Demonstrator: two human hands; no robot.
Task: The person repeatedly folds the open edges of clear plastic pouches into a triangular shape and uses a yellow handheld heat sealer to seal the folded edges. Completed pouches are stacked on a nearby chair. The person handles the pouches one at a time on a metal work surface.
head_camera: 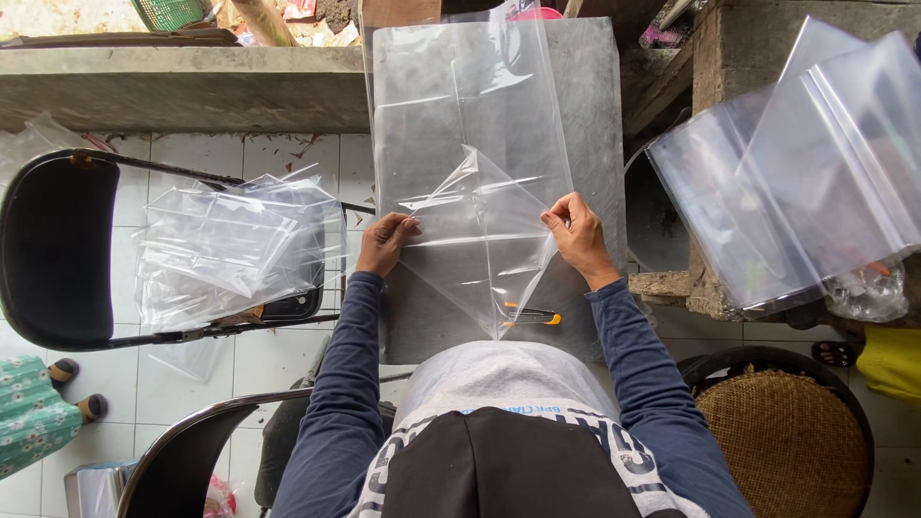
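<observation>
Nearest the body, one yellow-handled cutter is seen lying on the grey work board, partly under plastic. Just beyond it, one clear plastic sheet is held folded over a longer sheet: its left edge is pinched by the left hand, its right edge by the right hand, both hands closed on the film. To the left, one heap of folded clear bags is piled on a black chair. To the right, a stack of large clear sheets is laid on a ledge. One woven basket is seen at lower right.
</observation>
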